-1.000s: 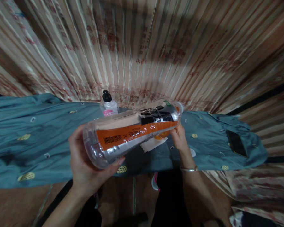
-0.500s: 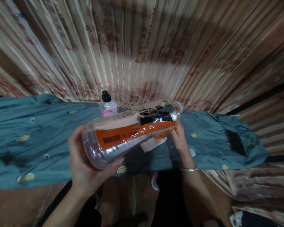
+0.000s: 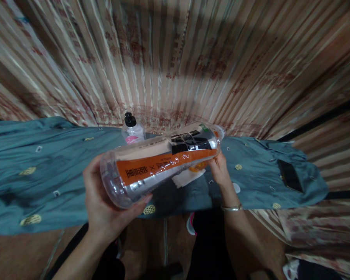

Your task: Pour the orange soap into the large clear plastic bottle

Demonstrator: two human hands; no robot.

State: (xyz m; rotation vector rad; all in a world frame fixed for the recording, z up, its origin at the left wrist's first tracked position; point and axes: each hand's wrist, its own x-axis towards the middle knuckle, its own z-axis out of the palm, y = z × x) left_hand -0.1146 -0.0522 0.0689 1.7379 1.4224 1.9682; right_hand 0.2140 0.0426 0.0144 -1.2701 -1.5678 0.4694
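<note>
- A large clear plastic bottle (image 3: 163,161) with an orange, black and white label lies nearly on its side in the air, its base toward the camera at near left and its neck pointing far right, above the near edge of the table.
- The left hand (image 3: 105,206) cups the base from below, thumb against the bottom edge and fingers wrapped round the far side, so it carries the weight of the wide end.
- The right hand (image 3: 220,171) is closed at the neck end, under the shoulder of the bottle. The mouth is hidden behind the bottle, so I cannot tell whether the fingers grip a cap or only the neck. A thin bracelet (image 3: 231,209) sits on that wrist.
- The two hands are well apart, one at each end, which keeps the long bottle steady in its tilted lie.
- The bottle looks empty, which would explain the loose, open-palmed hold at the base.
- A blue-green cloth (image 3: 46,175) with small yellow motifs covers the table below.
- A smaller bottle (image 3: 132,130) with a black cap and pink label stands upright at the far edge, just behind the held one.
- A white piece (image 3: 188,177), perhaps paper, lies on the cloth under the neck end.
- A dark flat thing (image 3: 290,175), likely a phone, lies at far right.
- A striped curtain (image 3: 175,58) hangs behind the table.
</note>
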